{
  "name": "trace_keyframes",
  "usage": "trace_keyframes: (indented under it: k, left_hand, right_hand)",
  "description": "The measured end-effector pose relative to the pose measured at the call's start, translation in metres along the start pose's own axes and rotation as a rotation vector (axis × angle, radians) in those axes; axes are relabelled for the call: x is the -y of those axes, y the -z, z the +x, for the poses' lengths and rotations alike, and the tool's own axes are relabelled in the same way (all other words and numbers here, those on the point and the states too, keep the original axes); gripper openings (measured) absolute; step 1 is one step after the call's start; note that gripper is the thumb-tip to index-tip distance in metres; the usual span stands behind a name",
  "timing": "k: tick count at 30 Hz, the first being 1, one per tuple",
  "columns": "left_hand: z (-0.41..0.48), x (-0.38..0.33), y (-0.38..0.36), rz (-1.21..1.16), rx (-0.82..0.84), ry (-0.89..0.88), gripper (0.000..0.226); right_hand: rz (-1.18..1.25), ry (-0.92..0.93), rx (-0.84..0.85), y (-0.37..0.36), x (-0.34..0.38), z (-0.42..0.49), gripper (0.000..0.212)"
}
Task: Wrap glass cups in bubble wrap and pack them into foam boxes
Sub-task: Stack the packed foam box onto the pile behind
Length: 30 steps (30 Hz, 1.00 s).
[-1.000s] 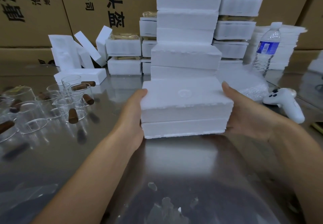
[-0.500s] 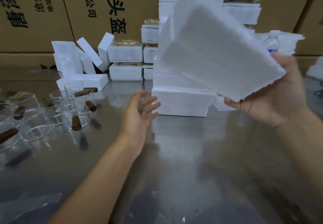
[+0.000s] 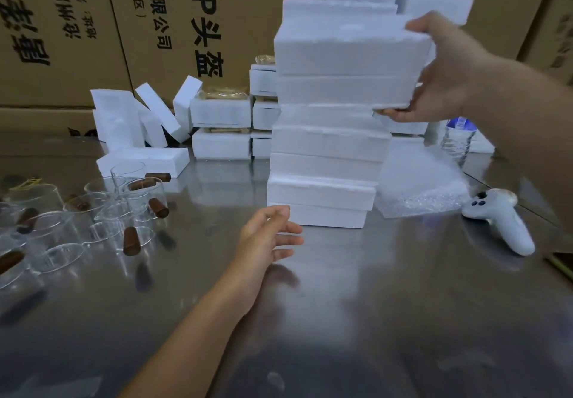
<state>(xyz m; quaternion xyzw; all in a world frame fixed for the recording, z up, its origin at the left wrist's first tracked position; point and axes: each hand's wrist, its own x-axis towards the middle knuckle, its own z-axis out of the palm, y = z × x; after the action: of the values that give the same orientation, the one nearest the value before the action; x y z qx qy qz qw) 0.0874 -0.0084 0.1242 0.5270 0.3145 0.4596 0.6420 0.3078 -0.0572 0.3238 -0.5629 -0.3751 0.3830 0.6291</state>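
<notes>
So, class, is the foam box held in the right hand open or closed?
Closed. The foam box shows its two halves stacked flush, one seam between them, while the right hand grips its end.

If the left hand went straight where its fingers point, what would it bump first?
Probably the bottom foam box of the stack: the left hand is close to its near corner, though depth is unclear.

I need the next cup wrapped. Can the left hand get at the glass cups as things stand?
Probably yes: the left hand is open and holds nothing, and the cups stand just to its left on the table, with nothing between them.
</notes>
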Motion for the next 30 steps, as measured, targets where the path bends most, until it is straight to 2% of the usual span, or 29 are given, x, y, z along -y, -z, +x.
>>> trace_keyframes:
  k: [1,2,12,15,18,27,30]
  left_hand:
    - [0.0,0.0,0.0,-0.003,0.003,-0.004,0.012]
    - [0.0,0.0,0.0,-0.008,0.007,-0.007,0.012]
    - [0.001,0.0,0.0,-0.028,0.041,-0.023,0.01]
    - [0.002,0.0,0.0,-0.029,0.047,-0.021,0.009]
    - [0.001,0.0,0.0,-0.019,0.053,-0.022,0.009]
    - [0.0,-0.003,0.0,-0.016,0.043,-0.011,0.009]
    - [-0.001,-0.003,0.0,-0.014,0.026,-0.003,0.009]
  right_hand:
    - [0.054,-0.136,0.029,-0.011,0.007,0.015,0.055]
    - [-0.051,-0.146,0.027,-0.004,-0.002,0.018,0.055]
    - [-0.083,-0.183,-0.06,-0.002,-0.006,0.049,0.053]
    - [-0.239,-0.228,-0.114,-0.002,-0.006,0.054,0.05]
    - [-0.437,-0.224,-0.158,-0.003,-0.007,0.056,0.05]
    - [-0.495,-0.182,-0.167,-0.007,0.002,0.046,0.073]
    - [-0.552,-0.03,-0.232,-0.021,0.01,0.035,0.077]
